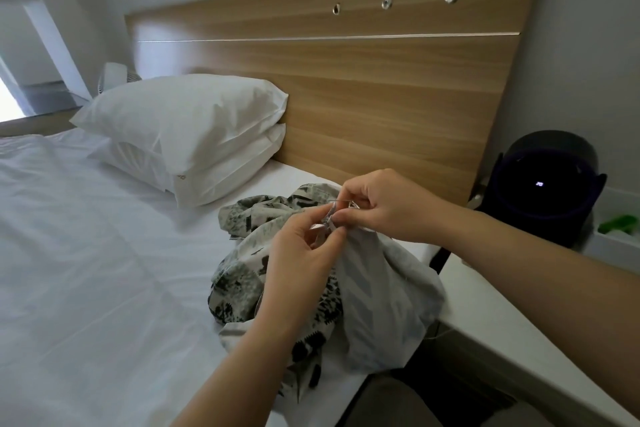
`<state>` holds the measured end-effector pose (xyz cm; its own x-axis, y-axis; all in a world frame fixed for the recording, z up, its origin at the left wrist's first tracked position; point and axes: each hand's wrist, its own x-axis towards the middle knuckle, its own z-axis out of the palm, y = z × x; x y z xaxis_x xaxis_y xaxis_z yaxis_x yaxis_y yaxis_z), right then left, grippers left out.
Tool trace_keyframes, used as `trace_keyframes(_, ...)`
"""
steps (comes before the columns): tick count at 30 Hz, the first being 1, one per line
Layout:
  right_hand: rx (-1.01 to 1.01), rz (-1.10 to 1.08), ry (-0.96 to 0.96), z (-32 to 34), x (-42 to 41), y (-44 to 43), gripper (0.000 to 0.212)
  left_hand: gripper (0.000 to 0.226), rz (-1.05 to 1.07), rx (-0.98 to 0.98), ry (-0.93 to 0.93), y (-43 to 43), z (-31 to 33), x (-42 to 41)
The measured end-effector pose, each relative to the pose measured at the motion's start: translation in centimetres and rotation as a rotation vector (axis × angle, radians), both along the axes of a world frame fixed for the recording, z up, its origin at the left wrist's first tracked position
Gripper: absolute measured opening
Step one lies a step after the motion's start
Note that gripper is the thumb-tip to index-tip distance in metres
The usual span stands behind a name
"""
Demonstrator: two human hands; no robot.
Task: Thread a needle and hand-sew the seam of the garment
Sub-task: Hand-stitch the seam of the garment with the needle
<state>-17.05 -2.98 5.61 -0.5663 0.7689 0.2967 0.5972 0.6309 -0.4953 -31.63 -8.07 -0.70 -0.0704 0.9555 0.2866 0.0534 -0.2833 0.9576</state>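
Where the fingertips meet, the needle (337, 201) shows only as a thin dark line running in under the right forefinger; its eye and the thread are too fine to make out, and the seam is covered by the fingers. The garment (242, 288) is pale cloth printed with grey and black patches, turned to its plain inside below the right hand (388, 208). It lies bunched under both hands on the white bed sheet (104, 253), one end hanging off the edge. The left hand (304, 253) pinches a raised fold between thumb and forefinger, its other fingers curled. The right hand closes narrowly on the same fold — thumb against fingertips. Beyond the left hand lie stacked pillows (180, 121) against a wooden headboard (346, 80).
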Motion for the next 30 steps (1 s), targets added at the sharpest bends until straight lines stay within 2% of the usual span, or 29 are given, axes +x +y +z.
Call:
trace_keyframes(8,0.059,0.050,0.048,0.0,-0.8,-0.2,0.018,0.028,-0.090,-0.053,-0.059,-0.2,0.6,-1.0)
trace_keyframes(12,0.143,0.063,0.121,1.7,-0.8,-0.5,0.013,0.024,-0.107,0.027,-0.002,0.1,2.7,-1.6)
trace_keyframes(15,0.244,0.015,0.268,5.2,-1.1,0.0,0.012,0.025,-0.139,0.181,-0.004,1.7,6.8,-2.2)
trace_keyframes(17,0.282,0.017,0.408,7.6,-1.6,0.3,0.013,0.030,-0.226,0.257,-0.084,2.9,9.8,-2.7)
trace_keyframes(20,0.286,0.042,0.534,9.0,-2.0,0.4,0.014,0.035,-0.355,0.262,-0.135,4.3,11.8,-3.4)
trace_keyframes(22,0.229,0.030,0.494,7.8,-1.9,0.4,0.016,0.035,-0.393,0.143,-0.101,4.6,10.4,-3.7)
trace_keyframes(25,0.013,0.014,0.313,4.2,-1.1,0.5,0.028,0.032,-0.399,-0.031,-0.013,4.1,6.0,-4.3)
trace_keyframes(27,-0.139,0.024,0.208,1.8,-0.9,0.5,0.024,0.031,-0.379,-0.097,0.000,3.4,3.4,-4.6)
trace_keyframes(30,-0.323,0.034,0.186,-0.5,-1.0,0.4,0.016,0.028,-0.299,-0.126,0.063,2.5,1.3,-4.7)
